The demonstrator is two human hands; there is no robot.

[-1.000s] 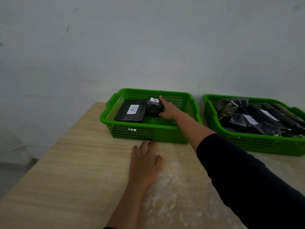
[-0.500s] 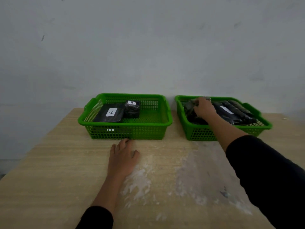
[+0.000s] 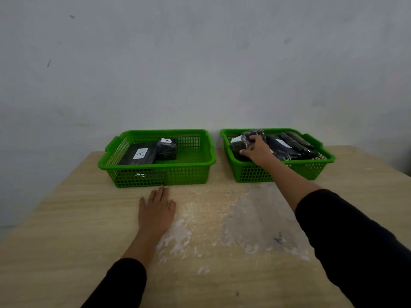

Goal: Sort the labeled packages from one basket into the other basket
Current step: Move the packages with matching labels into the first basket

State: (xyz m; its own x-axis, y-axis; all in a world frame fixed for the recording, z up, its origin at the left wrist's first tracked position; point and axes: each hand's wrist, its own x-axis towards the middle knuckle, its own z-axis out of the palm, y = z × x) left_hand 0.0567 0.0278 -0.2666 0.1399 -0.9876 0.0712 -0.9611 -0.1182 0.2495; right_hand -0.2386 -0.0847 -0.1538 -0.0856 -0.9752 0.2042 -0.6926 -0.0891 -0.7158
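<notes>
Gripping a black package, right hand; left hand flat on table.

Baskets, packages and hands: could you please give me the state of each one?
Left basket: holds two packages.
Flat package: lying label up, marked A.
Small package: beside it.
Right basket: full of packages.
Right hand: gripping one package.
Left hand: flat on table.

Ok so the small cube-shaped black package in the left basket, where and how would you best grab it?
Probably from above, pinching the two opposite side faces of the small black package. It stands taller than the flat package labelled A beside it, and the left basket walls block a low sideways approach.
</notes>
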